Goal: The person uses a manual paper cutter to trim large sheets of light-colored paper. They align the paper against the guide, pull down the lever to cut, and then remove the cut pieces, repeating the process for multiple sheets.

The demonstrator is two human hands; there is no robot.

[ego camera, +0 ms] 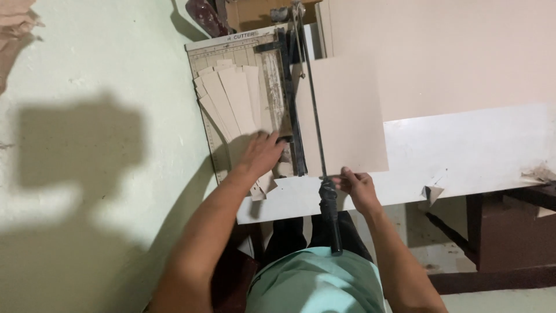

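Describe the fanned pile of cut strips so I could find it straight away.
Start at the white table and find the paper cutter at its left end. The cut card strips lie fanned on its gridded bed, left of the long blade arm, partly under the left hand. They are narrow and overlapping, unlike the single wide sheet right of the blade.

A brown cardboard box stands at the top centre of the frame, behind the far edge of the paper cutter, with only its lower front face showing. On that cutter's pale top edge, upper centre-left of the frame, runs 1 small dark printed label, a short line of lettering. No screens or signs show.
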